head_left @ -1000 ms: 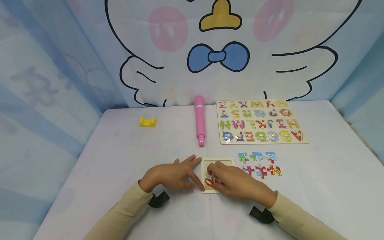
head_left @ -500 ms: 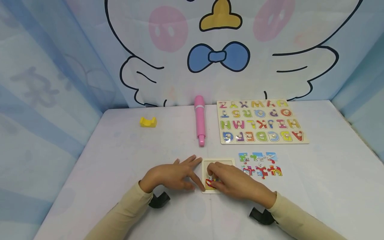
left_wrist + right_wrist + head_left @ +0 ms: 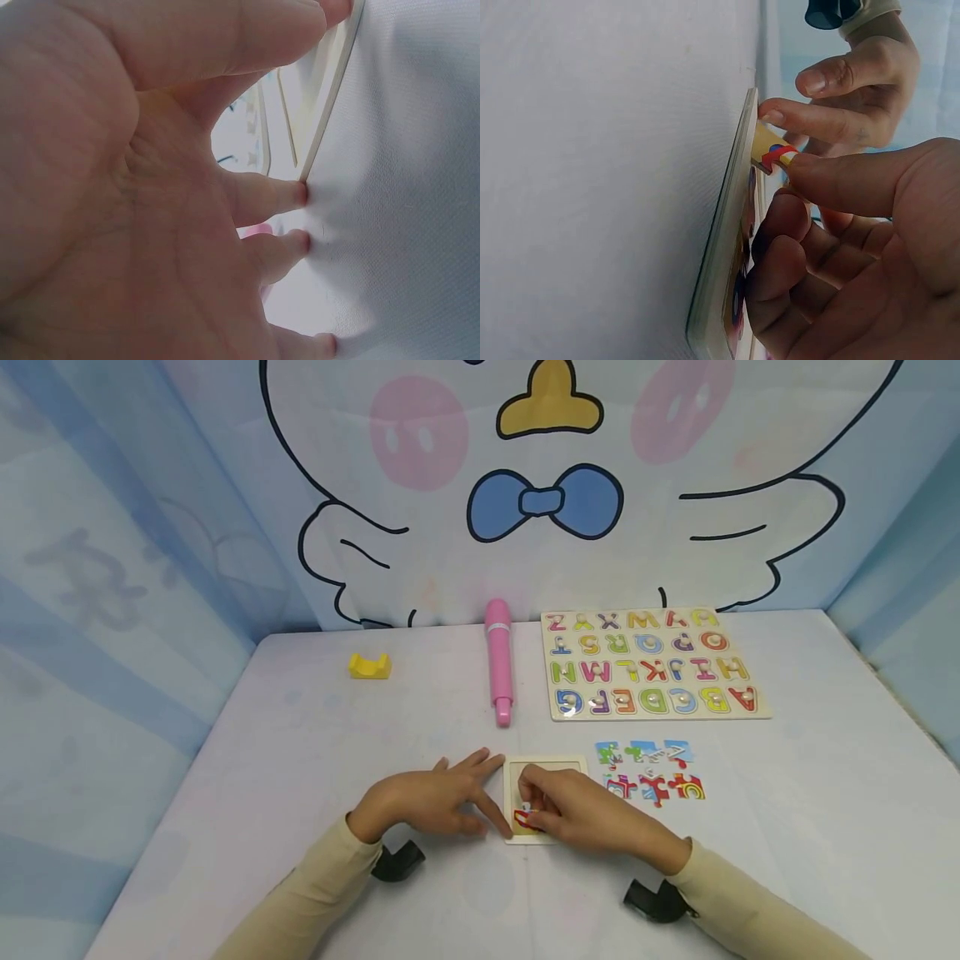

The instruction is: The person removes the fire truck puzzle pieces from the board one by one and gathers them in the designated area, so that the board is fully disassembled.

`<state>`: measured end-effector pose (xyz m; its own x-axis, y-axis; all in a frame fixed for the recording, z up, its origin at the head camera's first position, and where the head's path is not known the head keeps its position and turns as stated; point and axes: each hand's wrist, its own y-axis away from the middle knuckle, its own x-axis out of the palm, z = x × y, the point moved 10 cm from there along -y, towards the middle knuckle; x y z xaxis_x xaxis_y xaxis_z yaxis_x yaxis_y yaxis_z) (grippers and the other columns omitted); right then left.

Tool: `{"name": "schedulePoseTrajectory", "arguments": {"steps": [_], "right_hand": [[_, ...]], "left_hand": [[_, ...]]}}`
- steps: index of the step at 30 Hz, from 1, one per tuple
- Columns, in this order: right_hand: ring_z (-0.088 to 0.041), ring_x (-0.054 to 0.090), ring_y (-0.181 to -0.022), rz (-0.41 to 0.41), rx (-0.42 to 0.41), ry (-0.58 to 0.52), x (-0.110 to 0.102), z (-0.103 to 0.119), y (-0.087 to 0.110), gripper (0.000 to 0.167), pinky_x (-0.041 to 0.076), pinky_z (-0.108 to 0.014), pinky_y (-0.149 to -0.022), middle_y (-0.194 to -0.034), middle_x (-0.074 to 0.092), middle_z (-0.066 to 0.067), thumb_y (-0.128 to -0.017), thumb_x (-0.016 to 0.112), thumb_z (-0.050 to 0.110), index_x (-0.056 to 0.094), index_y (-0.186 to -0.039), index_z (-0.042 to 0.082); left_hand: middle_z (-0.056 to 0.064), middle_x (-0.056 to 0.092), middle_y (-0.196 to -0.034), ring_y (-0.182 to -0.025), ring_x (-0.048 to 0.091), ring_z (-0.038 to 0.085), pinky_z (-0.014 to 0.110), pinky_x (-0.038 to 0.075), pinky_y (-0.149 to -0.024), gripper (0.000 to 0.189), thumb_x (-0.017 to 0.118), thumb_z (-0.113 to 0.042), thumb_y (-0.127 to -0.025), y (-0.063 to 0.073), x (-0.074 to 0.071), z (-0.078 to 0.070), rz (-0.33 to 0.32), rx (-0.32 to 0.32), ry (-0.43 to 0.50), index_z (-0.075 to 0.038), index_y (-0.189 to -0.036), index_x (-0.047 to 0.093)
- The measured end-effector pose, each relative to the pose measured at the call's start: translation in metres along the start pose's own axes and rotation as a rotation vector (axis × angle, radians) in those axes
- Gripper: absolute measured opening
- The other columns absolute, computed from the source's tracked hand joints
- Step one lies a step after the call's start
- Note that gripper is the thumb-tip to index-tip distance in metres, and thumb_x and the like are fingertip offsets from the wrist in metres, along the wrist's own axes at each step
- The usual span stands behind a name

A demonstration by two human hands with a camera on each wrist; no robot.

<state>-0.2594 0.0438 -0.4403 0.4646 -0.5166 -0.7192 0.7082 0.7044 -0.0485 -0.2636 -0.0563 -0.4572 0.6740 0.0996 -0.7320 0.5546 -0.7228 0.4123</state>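
A small wooden puzzle tray (image 3: 546,760) lies flat on the table near the two hands. Its left edge is touched by the spread fingers of my left hand (image 3: 438,800), whose fingertips rest on the tablecloth in the left wrist view. Over the tray, my right hand (image 3: 592,810) pinches a jigsaw piece (image 3: 777,154) between thumb and curled fingers. The piece is tilted up from the tray, showing red, yellow and blue. Other coloured pieces (image 3: 739,300) lie in the tray, mostly hidden from the head view by the right hand.
Several loose jigsaw pieces (image 3: 655,788) lie right of the tray in two rows. Behind them is a wooden alphabet board (image 3: 660,685). A pink pen-shaped object (image 3: 499,660) and a yellow block (image 3: 370,667) lie farther back. A printed cloth (image 3: 547,560) hangs behind the table.
My right thumb and fingers have shifted slightly over the tray, turning the pinched jigsaw piece a little. The left hand and the other objects stay where they were.
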Motion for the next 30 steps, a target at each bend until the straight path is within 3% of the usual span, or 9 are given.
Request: {"name": "schedulePoseTrajectory", "arguments": {"steps": [6, 19, 24, 30], "right_hand": [[-0.002, 0.046, -0.063, 0.002, -0.008, -0.057, -0.002, 0.002, 0.001, 0.022, 0.04, -0.021, -0.058, -0.07, 0.047, 0.011, -0.093, 0.068, -0.001, 0.054, -0.097, 0.014], [-0.002, 0.049, -0.068, 0.013, -0.051, -0.048, -0.011, 0.006, 0.002, 0.02, 0.042, -0.022, -0.06, -0.075, 0.051, 0.012, -0.094, 0.066, -0.001, 0.061, -0.1, 0.018], [-0.004, 0.051, -0.068, 0.014, -0.011, -0.03, -0.032, 0.004, 0.011, 0.016, 0.044, -0.024, -0.061, -0.076, 0.053, 0.012, -0.097, 0.067, 0.004, 0.061, -0.103, 0.018], [-0.007, 0.053, -0.067, -0.031, 0.041, 0.018, -0.077, -0.004, 0.035, 0.016, 0.046, -0.024, -0.059, -0.077, 0.056, 0.008, -0.096, 0.07, 0.007, 0.063, -0.106, 0.017]], "left_hand": [[0.012, 0.015, -0.17, -0.157, -0.001, 0.035, 0.077, 0.009, -0.113, 0.028, 0.068, -0.016, -0.098, -0.001, 0.0, 0.0, 0.002, -0.007, 0.002, -0.036, -0.114, 0.079], [0.012, 0.016, -0.17, -0.157, -0.001, 0.034, 0.076, 0.009, -0.113, 0.028, 0.068, -0.016, -0.098, 0.0, 0.0, -0.001, 0.007, -0.011, 0.005, -0.036, -0.113, 0.079], [0.012, 0.017, -0.169, -0.157, -0.001, 0.034, 0.076, 0.01, -0.113, 0.028, 0.068, -0.016, -0.098, -0.001, 0.001, -0.002, 0.014, -0.019, -0.005, -0.037, -0.113, 0.079], [0.01, 0.018, -0.17, -0.157, 0.0, 0.032, 0.073, 0.008, -0.115, 0.027, 0.069, -0.016, -0.098, 0.001, 0.0, 0.0, 0.005, -0.049, -0.001, -0.038, -0.11, 0.08]]}}
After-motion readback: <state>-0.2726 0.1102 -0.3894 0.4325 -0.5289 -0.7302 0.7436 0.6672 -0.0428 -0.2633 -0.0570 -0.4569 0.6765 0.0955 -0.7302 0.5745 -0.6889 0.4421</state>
